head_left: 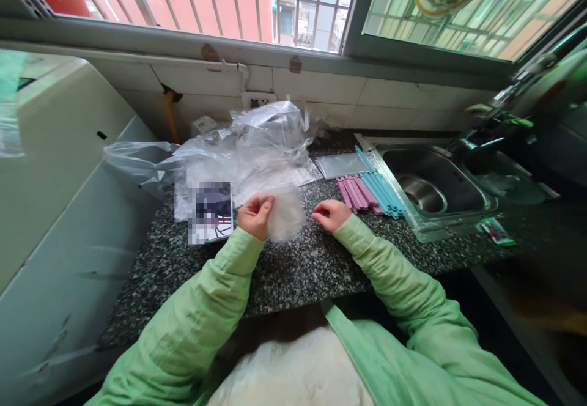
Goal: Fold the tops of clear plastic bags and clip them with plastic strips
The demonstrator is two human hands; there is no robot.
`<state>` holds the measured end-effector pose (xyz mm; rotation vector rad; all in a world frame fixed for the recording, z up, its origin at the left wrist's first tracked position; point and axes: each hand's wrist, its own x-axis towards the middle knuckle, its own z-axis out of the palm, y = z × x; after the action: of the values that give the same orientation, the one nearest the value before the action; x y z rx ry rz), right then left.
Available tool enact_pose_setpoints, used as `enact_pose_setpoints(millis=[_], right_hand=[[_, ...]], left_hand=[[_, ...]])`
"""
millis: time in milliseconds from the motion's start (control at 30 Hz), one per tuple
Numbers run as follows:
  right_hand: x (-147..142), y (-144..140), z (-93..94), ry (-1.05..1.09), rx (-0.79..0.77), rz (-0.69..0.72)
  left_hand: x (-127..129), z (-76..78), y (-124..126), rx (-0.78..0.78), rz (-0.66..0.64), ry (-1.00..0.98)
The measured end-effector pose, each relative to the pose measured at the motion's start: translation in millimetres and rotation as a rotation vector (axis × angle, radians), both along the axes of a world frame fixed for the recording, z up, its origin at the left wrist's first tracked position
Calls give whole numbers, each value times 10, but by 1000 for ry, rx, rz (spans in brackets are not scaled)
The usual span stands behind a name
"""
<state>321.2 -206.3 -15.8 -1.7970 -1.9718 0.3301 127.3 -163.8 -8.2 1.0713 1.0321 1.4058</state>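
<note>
At the speckled surface (302,284), left of the sink (465,186), we log two bare hands; the left hand (255,213) has thumb and fingers closed in a pinch on the left side of a thin translucent film (288,213); bag or plain sheet, we cannot tell; the film is between the hands, in front of the heaped clear plastic (270,137); the right hand (333,215) is just beyond its right side, fingertips drawn close together; whether anything thin sits between them, we cannot tell.

Risks, as we judge them: film this thin, pinched at one side, could fold over or slip free, most likely if the grip loosens; layers, if there are two, could cling and defeat the fingertips; film and heap look much alike, so a dropped piece could be lost among the plastic; pink strips (358,194) and blue strips (383,195) lie near the right hand, and a careless sweep could scatter them, some toward the sink; over on the left, a printed card (223,195) lies near the left wrist, where a green sleeve (197,308) could catch and drag it.
</note>
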Motion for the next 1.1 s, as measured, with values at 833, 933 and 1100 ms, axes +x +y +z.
enact_pose_setpoints(millis=[833,933,1100], right_hand=[[371,10,73,-633,-84,-462],[423,-7,63,-551,10,-411],[443,-6,130,-315,257,-220]], left_hand=[[30,-6,5,-14,-250,47],[36,-24,12,-10,-292,55],[59,-50,13,-59,-342,57]])
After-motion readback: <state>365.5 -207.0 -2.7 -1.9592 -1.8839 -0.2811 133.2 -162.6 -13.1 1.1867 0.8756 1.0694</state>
